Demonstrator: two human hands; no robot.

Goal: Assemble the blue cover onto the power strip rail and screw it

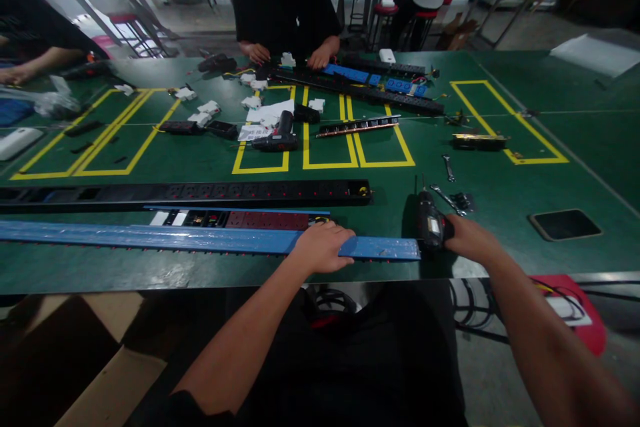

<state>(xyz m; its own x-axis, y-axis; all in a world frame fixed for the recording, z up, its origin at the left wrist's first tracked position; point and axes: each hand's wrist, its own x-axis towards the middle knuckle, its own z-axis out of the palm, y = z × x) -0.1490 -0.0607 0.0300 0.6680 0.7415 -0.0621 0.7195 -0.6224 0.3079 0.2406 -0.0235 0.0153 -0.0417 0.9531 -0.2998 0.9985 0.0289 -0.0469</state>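
My left hand (324, 248) is closed over a long blue film-covered rail (200, 238) lying along the table's near edge, fingers wrapped across its top. At the rail's right end, my right hand (465, 238) grips the handle of a black cordless drill (431, 223), its bit pointing away from me. Behind the rail lies a power strip section with dark red sockets (267, 220), partly hidden by the rail and my left hand. Farther back is a long black power strip (260, 191) with a row of sockets.
Wrenches (449, 168) and a small bag of parts (463, 202) lie past the drill. A phone (565, 223) rests at the right. Another drill (277, 137) sits mid-table. A co-worker (287, 7) handles parts opposite. An open cardboard box (110, 353) stands below left.
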